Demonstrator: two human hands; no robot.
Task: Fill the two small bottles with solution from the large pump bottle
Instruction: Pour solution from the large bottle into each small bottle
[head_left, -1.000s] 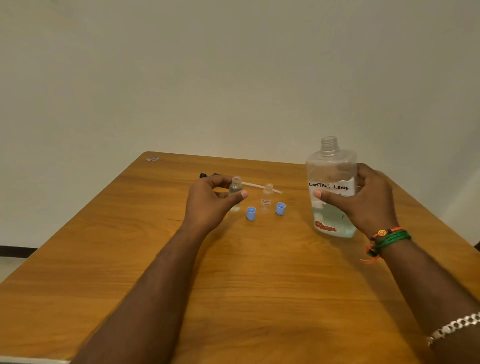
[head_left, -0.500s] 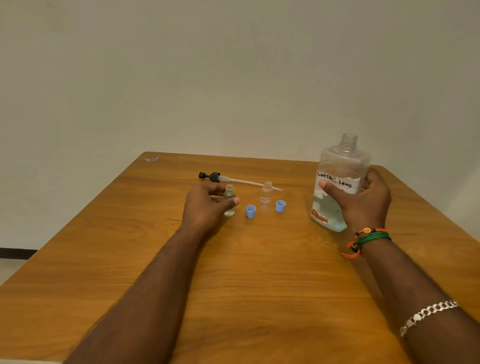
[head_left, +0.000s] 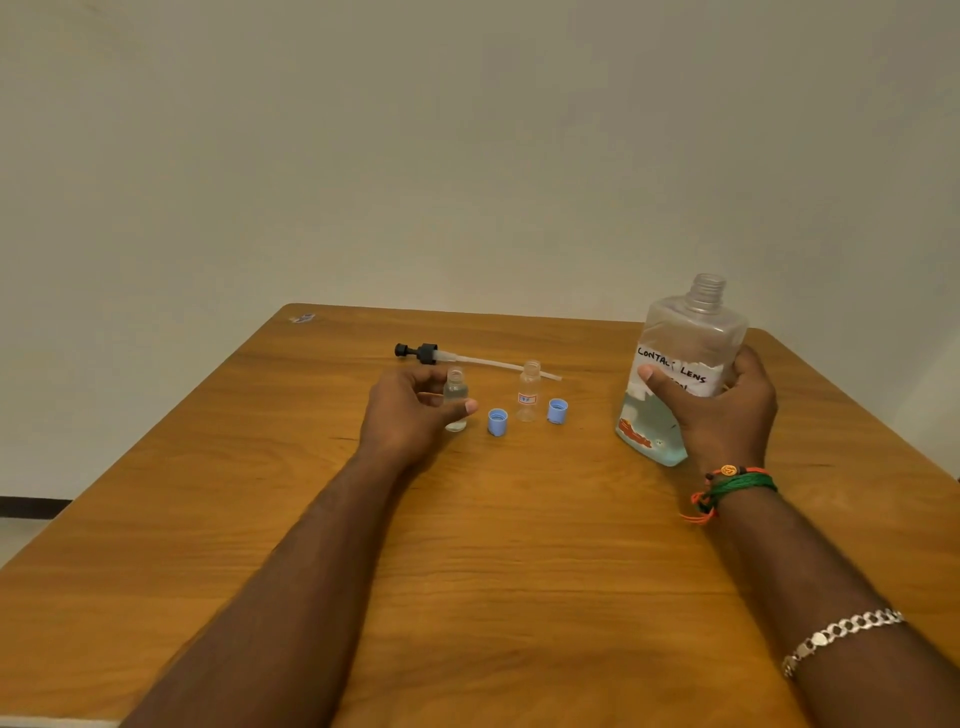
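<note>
My right hand (head_left: 722, 415) grips the large clear bottle (head_left: 685, 338), which is uncapped, tilted slightly right and holds pale blue solution at its bottom; its base rests on the wooden table (head_left: 519, 545). My left hand (head_left: 410, 410) curls around a small clear bottle (head_left: 456, 395) standing on the table with liquid in it. A second small bottle (head_left: 528, 389), uncapped and apparently empty, stands to its right. Two blue caps (head_left: 497, 422) (head_left: 557, 411) lie beside the small bottles. The black pump head with its white tube (head_left: 431, 354) lies behind them.
A small scrap of sticker (head_left: 303, 318) sits at the table's far left corner. A plain wall rises behind the table. Bracelets circle my right wrist and forearm.
My left hand has lowered the small bottle onto the table. My right hand has carried the large bottle rightward and set it down near the table's right side.
</note>
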